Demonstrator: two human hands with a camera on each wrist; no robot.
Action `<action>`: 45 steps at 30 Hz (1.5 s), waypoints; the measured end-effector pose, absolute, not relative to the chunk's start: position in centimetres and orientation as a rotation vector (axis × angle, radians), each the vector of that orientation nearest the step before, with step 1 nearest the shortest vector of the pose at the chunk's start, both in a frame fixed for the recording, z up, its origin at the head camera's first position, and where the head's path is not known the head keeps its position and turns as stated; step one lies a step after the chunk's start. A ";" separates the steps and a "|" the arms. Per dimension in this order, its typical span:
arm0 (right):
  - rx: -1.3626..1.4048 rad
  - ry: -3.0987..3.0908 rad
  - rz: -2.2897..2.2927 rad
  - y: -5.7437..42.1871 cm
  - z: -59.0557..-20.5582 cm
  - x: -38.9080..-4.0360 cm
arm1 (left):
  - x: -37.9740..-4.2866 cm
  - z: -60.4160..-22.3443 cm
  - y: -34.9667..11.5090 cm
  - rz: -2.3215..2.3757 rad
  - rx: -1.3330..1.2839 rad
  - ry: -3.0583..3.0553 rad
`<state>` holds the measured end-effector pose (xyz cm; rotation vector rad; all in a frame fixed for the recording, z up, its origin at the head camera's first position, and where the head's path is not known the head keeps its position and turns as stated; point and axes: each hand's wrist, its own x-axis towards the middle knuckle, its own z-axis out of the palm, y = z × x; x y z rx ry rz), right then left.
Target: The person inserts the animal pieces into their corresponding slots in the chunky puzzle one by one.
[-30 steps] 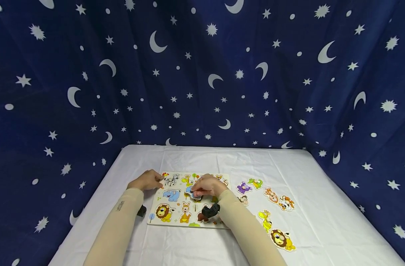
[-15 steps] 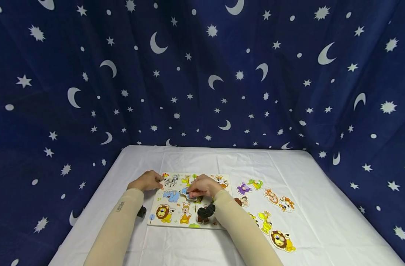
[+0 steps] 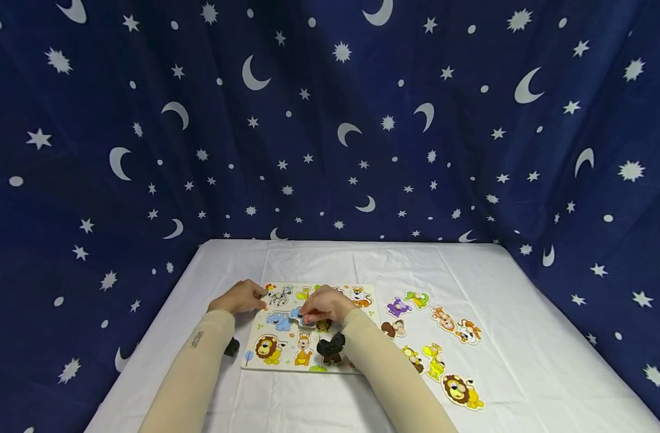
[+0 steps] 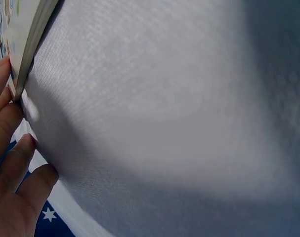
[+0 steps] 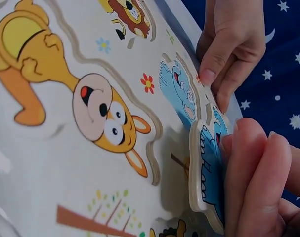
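My right hand (image 3: pixel 324 305) pinches a blue elephant puzzle piece (image 5: pixel 205 170), tilted just above the pale puzzle board (image 3: pixel 260 328). Close to the piece lies the board's blue elephant recess (image 5: pixel 178 91). In the right wrist view the piece's cut edge faces the camera, and the fingers hide part of its picture. At the board's left edge, my left hand (image 3: pixel 242 296) grips the corner. Its thumb (image 4: pixel 0 76) lies over the top and the other fingers come down by the edge, some touching the white cloth.
Right of the board lie loose pieces: a purple animal (image 3: pixel 398 307), a green crocodile (image 3: pixel 416 299), a monkey (image 3: pixel 393 328), a giraffe (image 3: pixel 433 361), a lion (image 3: pixel 462 391), a tiger (image 3: pixel 467 331) and others. A dark star-patterned curtain (image 3: pixel 330 150) surrounds the white-covered table (image 3: pixel 514 373).
My right hand has moved left across the board with the elephant piece, toward the printed elephant. The left hand stays at the board's left edge.
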<state>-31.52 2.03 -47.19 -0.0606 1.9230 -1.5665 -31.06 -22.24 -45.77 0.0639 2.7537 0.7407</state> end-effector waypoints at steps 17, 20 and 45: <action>-0.081 1.897 -1.579 0.4 -47.1 -31.4 | -31.3 -46.5 -22.6 0.763 0.041 2.761; -0.075 1.890 -1.579 0.3 -46.9 -31.3 | -31.3 -46.4 -22.6 0.754 0.037 2.760; -0.093 1.844 -1.619 -1.6 -47.1 -31.1 | -31.7 -46.9 -22.5 0.726 0.075 2.792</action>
